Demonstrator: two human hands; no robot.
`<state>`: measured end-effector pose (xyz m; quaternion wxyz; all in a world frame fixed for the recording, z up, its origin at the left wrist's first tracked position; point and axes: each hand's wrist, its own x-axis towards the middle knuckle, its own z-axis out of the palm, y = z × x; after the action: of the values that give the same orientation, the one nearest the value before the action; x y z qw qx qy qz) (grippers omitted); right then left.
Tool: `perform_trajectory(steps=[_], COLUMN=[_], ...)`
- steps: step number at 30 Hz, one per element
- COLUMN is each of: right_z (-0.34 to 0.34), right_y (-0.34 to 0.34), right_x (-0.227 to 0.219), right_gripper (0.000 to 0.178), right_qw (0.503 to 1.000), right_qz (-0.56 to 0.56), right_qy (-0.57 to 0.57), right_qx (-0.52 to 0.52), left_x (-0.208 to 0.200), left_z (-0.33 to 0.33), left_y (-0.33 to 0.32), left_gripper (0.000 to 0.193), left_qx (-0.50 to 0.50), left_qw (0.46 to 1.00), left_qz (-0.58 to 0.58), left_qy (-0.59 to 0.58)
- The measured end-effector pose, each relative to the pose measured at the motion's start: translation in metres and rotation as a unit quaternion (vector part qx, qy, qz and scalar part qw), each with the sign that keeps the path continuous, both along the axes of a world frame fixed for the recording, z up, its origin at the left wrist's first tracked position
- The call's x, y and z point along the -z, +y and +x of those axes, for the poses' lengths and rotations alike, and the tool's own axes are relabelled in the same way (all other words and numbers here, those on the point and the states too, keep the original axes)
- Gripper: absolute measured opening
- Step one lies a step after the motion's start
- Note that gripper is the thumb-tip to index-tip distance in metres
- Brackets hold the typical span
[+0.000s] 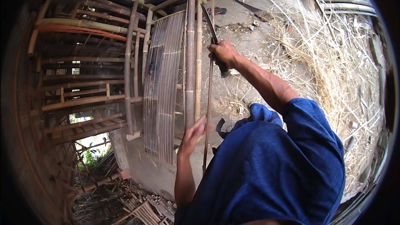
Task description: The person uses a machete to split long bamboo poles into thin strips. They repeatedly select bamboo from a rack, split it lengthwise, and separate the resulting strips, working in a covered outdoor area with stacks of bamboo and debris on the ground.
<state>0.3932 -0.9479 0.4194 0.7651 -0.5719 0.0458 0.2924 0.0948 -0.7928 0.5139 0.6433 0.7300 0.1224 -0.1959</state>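
My right hand [225, 53] is closed around a long dark knife [211, 25]. Its blade points away from me, and the end of its handle shows below my fist. Upright through the picture runs a long thin bamboo strip [209, 96], passing right by the knife and my right fist. Lower down, my left hand [194, 135] is beside that strip, its fingers stretched out and a little blurred; whether it touches the strip I cannot tell. Just left of both hands stands a bamboo bench [190, 58] with a seat of narrow slats [160, 87].
Pale bamboo shavings [321, 62] litter the ground on the right. Bamboo poles [348, 0] lie at the far right. Another dark blade [248, 6] and a sandal [218, 11] lie farther off. Bamboo frames [87, 60] are stacked at left, with cut bamboo pieces [146, 206] below.
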Motion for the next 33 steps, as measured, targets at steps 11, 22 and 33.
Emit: perform_trajectory(steps=[11, 22, 33], right_z=[-0.084, 0.014, -0.036], right_y=[-0.021, -0.040, -0.030], right_x=[-0.036, -0.003, -0.042], right_gripper=[0.078, 0.086, 0.082], right_qw=[0.760, 0.783, 0.749], right_qz=[-0.369, -0.456, -0.412], right_qy=[-0.478, -0.386, -0.467], right_qx=[-0.242, -0.174, -0.228], left_x=[0.026, 0.001, -0.036], left_z=[0.081, -0.017, -0.055], left_y=[-0.004, -0.033, -0.032], left_gripper=[0.040, 0.039, 0.042], left_qx=[-0.231, -0.085, -0.096], left_qw=[0.970, 0.956, 0.962], left_qz=[-0.023, 0.238, 0.231], left_qy=[-0.071, -0.146, -0.113])
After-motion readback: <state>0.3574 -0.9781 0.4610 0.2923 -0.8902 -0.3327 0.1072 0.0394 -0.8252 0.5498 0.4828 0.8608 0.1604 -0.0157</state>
